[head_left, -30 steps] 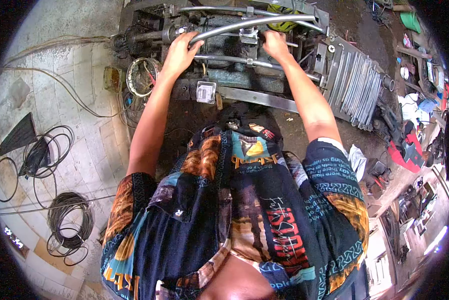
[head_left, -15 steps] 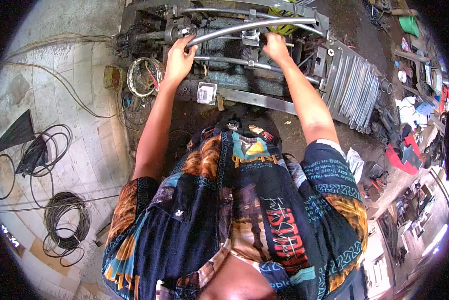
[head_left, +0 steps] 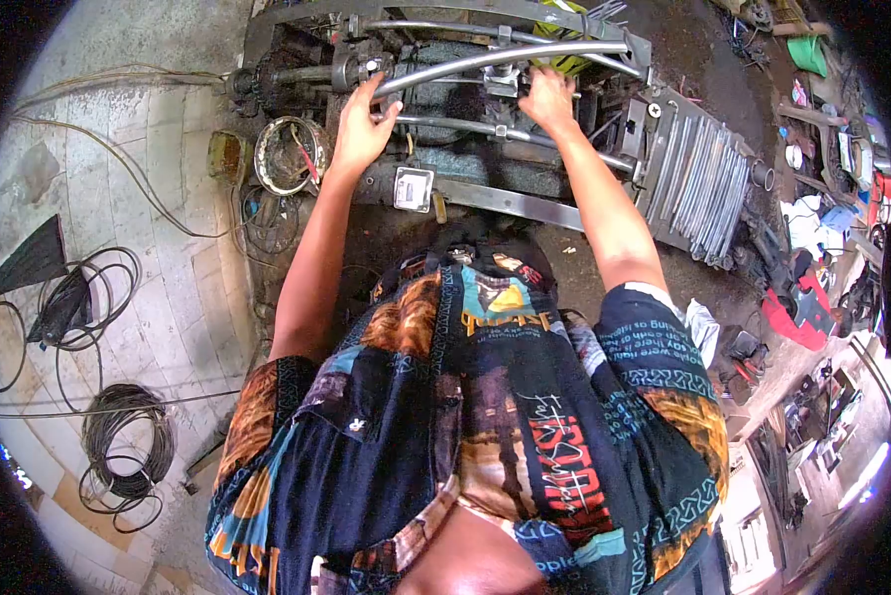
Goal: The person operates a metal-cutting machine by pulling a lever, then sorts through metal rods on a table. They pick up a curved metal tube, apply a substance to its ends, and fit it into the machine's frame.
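Now we are holding the curved tube [head_left: 505, 54] across the top edge of the machine [head_left: 465, 154].
Our left hand [head_left: 361, 129] is gripping its left end; our right hand [head_left: 549, 99] is clenching beside the clamp [head_left: 502, 77]. We are risking a pinch if it slips.

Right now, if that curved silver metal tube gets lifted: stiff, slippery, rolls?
Likely stiff: the curved silver metal tube holds one smooth arc end to end. Probably slippery, since its surface looks polished and shiny. Its bend should stop free rolling.
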